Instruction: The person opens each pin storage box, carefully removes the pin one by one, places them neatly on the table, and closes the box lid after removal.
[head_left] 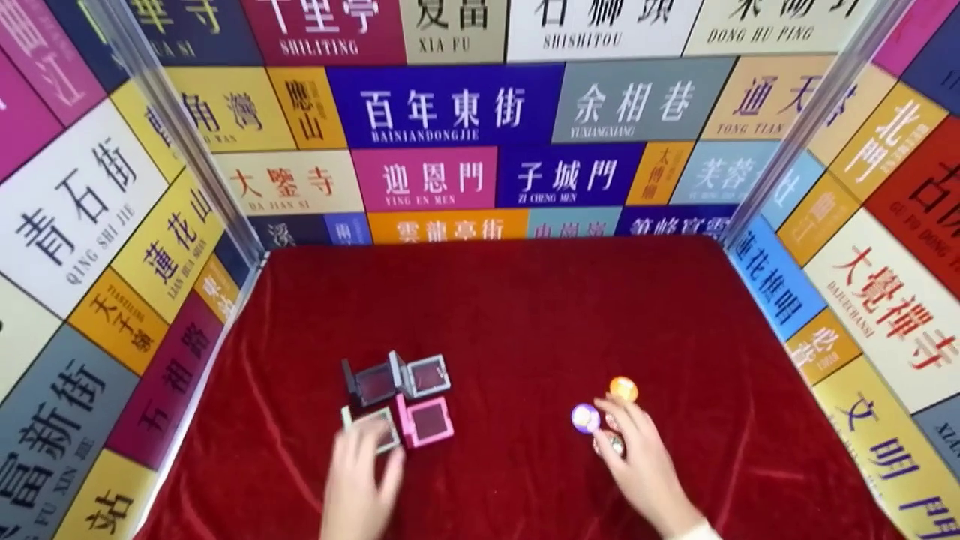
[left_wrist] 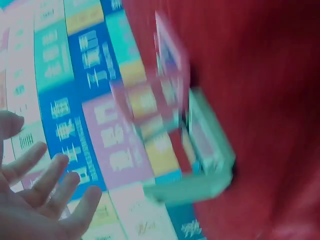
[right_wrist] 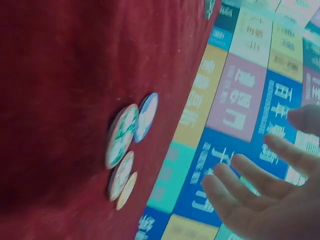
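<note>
Small square hinged cases stand unfolded on the cloth: a black case (head_left: 373,384), a grey case (head_left: 426,375), a pink case (head_left: 430,421) and a pale green case (left_wrist: 215,130). My left hand (head_left: 364,469) is over the green case, partly hiding it in the head view; its fingers look spread in the left wrist view, apart from the cases. To the right, my right hand (head_left: 637,442) hovers beside a cluster of round badges: an orange badge (head_left: 623,388), a purple-rimmed badge (head_left: 585,418), a green-patterned badge (right_wrist: 122,136) and a pale badge (right_wrist: 121,175). Its fingers hold nothing.
A dark red velvet cloth (head_left: 510,315) with light wrinkles covers the work surface. Panels of coloured signs (head_left: 446,105) surround it at the back and both sides, with clear corner posts (head_left: 817,120) between them.
</note>
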